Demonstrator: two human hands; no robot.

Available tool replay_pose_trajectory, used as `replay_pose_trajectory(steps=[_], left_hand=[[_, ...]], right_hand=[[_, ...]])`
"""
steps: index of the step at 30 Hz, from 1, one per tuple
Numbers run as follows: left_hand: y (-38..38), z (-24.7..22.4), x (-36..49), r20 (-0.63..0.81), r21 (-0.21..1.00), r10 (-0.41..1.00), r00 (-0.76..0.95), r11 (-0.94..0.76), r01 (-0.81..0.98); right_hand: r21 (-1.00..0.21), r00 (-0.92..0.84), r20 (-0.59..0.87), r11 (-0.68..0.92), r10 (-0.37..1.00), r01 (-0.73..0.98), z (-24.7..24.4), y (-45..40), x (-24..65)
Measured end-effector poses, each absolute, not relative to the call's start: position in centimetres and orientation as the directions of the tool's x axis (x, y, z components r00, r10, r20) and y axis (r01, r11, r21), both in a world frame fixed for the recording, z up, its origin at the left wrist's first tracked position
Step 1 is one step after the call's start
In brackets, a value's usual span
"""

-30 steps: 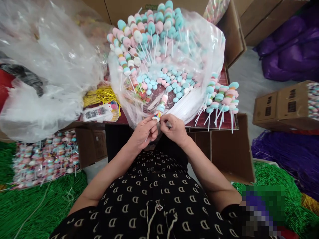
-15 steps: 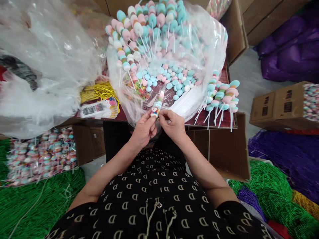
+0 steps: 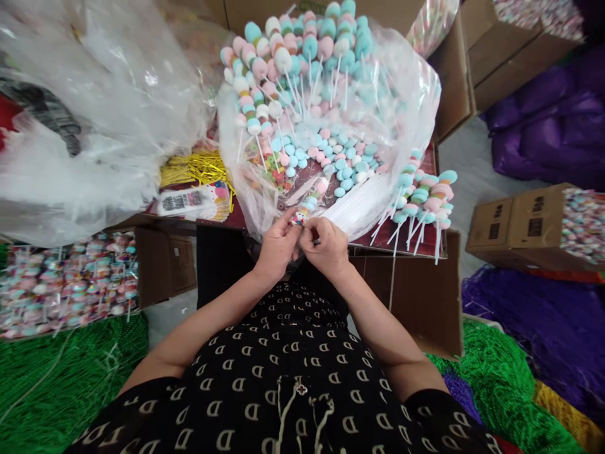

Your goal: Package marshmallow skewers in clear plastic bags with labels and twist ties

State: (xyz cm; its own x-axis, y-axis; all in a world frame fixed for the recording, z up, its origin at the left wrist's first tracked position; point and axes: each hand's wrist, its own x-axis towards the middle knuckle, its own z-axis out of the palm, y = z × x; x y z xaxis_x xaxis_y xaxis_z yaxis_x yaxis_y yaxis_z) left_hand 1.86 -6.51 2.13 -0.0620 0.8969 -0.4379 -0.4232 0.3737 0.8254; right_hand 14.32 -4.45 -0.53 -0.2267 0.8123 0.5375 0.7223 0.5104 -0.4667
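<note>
At the table's (image 3: 237, 217) near edge: my left hand (image 3: 278, 247) and right hand (image 3: 327, 246) close together, fingers pinched on the base of a candy skewer (image 3: 310, 202).
Candy skewer: leaning away to the right, pink at the tip, blue and white lower down, middle bands blurred.
Wrapper: clear, brightly printed where my fingers grip.
Just beyond: loose pink, blue and white candies (image 3: 347, 167).

The light is soft (edges look stretched).
</note>
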Motion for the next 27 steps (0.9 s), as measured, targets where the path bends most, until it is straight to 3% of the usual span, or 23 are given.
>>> replay_pose_trajectory(steps=[6, 10, 22, 27], left_hand=[[-6.0, 2.3, 1.6, -0.508, 0.701, 0.851, 0.137, 0.500, -0.508], [-5.9, 3.0, 0.7, -0.460, 0.664, 0.843, 0.279, 0.535, -0.523], [-5.3, 2.5, -0.7, -0.437, 0.566, 0.824, 0.360, 0.563, -0.602], [-5.6, 2.3, 0.2, -0.422, 0.588, 0.849, 0.319, 0.524, -0.616]], right_hand=[[-0.480, -0.246, 0.539, 0.533, 0.806, 0.696, -1.7, -4.1, 14.9], [-0.523, -0.182, 0.537, 0.494, 0.824, 0.695, -0.8, -3.1, 15.5], [-0.523, -0.305, 0.534, 0.591, 0.789, 0.614, -0.3, -3.0, 15.3], [-0.437, -0.344, 0.574, 0.633, 0.743, 0.639, 0.1, -3.4, 15.4]])
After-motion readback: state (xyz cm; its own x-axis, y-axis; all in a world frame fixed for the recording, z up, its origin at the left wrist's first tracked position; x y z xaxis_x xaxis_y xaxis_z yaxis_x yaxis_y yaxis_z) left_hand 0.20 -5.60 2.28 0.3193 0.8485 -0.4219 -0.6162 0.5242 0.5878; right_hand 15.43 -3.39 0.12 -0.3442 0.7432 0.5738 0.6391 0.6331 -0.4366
